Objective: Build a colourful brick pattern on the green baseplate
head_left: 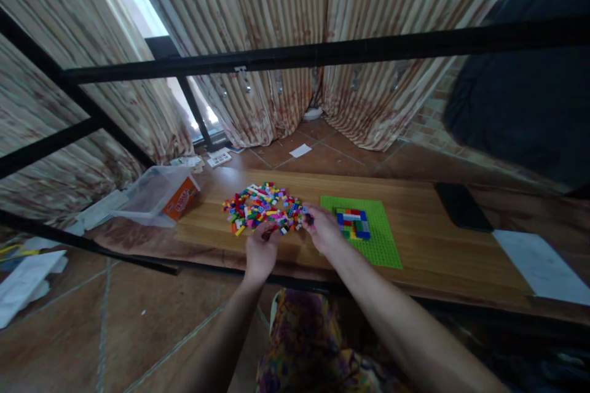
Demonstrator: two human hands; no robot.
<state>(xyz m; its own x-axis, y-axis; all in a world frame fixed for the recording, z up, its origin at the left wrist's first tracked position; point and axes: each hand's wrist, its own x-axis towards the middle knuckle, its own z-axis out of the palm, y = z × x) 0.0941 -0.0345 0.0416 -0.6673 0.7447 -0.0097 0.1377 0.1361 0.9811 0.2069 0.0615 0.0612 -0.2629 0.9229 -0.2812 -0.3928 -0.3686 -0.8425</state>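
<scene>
A loose heap of small coloured toy bricks (263, 204) lies on the wooden tabletop. At the near edge of this heap is my left hand (260, 250), its fingers curled down among the bricks; what is between them is too small to name. My right hand (325, 230) sits at the right edge of the heap with bent fingers brought together, and something small and dark shows at their tips. Just beyond my right wrist lies a green baseplate (386, 239). A low rectangular frame of blue, red, white and other coloured bricks (362, 217) stands on it, partly behind my right hand.
To the left is a clear plastic bin (146, 196) with an orange label (182, 198). A dark phone-like slab (462, 206) and a white paper sheet (539, 261) lie on the right. A black metal bar (295, 58) crosses beyond the table (428, 258), before striped curtains (271, 6).
</scene>
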